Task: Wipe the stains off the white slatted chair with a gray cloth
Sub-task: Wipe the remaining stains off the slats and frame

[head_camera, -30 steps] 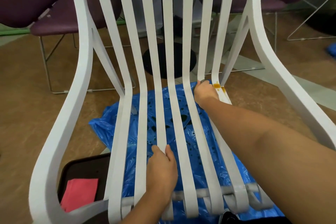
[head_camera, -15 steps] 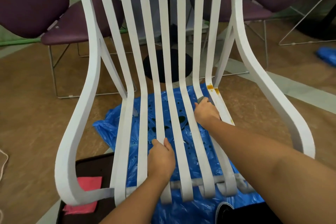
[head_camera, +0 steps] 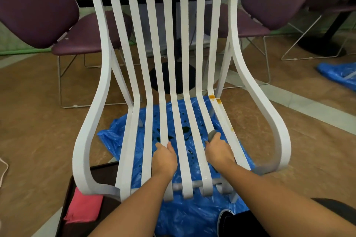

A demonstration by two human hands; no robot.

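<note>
From the head camera, the white slatted chair [head_camera: 105, 63] stands on a blue plastic sheet [head_camera: 192, 217] spread over the brown floor. The left hand [head_camera: 164, 157] grips a middle seat slat, thumb and fingers curled round it. The right hand [head_camera: 219, 150] holds the gray cloth [head_camera: 212, 134] bunched against the seat slats on the right side. Orange stains [head_camera: 212, 96] mark the bend of the rightmost slat, well above the cloth. A pink cloth [head_camera: 84, 208] lies lower left.
</note>
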